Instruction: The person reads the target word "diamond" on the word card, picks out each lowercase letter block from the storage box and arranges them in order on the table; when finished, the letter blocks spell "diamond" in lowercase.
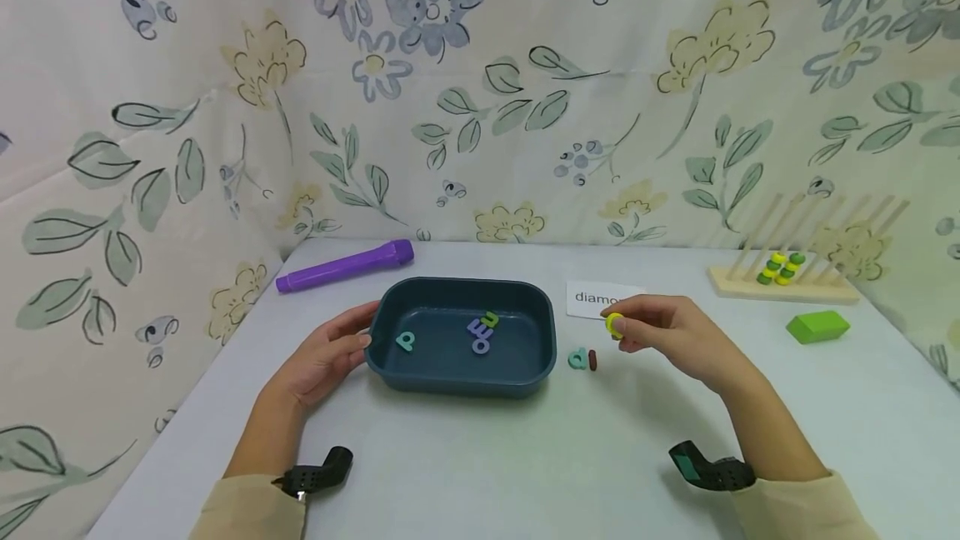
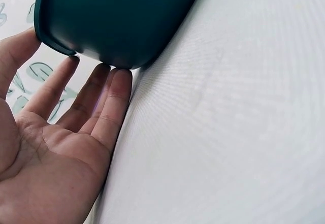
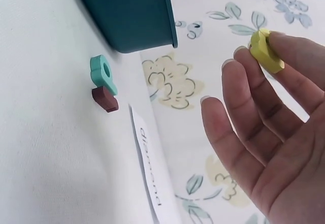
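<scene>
A dark teal plastic tub (image 1: pixel 461 382) stands on the white table, with several letter pieces inside, among them a teal one (image 1: pixel 405 342) and a purple o (image 1: pixel 480 347). At its left end my left hand (image 1: pixel 326 357) touches the outer wall with extended fingertips (image 2: pixel 121 79), thumb at the rim. My right hand (image 1: pixel 675 336) pinches a small yellow letter (image 3: pixel 265 51) between thumb and index finger, above the table; which letter cannot be told. Below it lie a teal d (image 1: pixel 577 358) and a dark red i (image 1: pixel 592 360), side by side. A white card (image 1: pixel 588 298) printed "diamond" is partly hidden behind this hand.
A purple stick (image 1: pixel 345 266) lies at the back left. Back right stands a wooden peg rack (image 1: pixel 783 286) with green and yellow beads, a green block (image 1: pixel 817 327) in front of it. Floral cloth (image 1: pixel 480 165) hangs behind the table.
</scene>
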`<action>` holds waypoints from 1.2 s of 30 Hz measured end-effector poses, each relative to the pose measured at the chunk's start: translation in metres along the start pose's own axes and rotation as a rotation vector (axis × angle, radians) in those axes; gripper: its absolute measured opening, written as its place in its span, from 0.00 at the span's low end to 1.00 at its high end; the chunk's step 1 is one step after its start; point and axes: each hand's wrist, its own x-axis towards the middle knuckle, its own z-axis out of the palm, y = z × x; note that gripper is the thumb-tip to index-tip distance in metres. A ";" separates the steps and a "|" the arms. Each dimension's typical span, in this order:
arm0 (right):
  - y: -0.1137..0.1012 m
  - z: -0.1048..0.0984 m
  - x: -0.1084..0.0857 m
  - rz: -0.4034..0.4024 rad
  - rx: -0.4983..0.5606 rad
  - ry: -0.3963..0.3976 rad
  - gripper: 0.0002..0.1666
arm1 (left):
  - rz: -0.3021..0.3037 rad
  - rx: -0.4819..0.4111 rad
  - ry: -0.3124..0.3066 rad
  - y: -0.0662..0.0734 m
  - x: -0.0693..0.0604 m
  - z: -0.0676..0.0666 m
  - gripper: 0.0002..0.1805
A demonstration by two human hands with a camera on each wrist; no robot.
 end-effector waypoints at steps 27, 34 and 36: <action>0.016 -0.004 0.003 0.073 0.050 0.023 0.20 | 0.006 0.010 -0.004 -0.001 0.001 0.000 0.36; 0.019 -0.005 0.003 0.145 0.042 0.040 0.26 | 0.007 0.008 -0.011 -0.002 0.001 -0.001 0.36; 0.019 -0.005 0.003 0.161 0.036 0.035 0.27 | 0.007 0.007 -0.010 -0.002 0.001 -0.001 0.36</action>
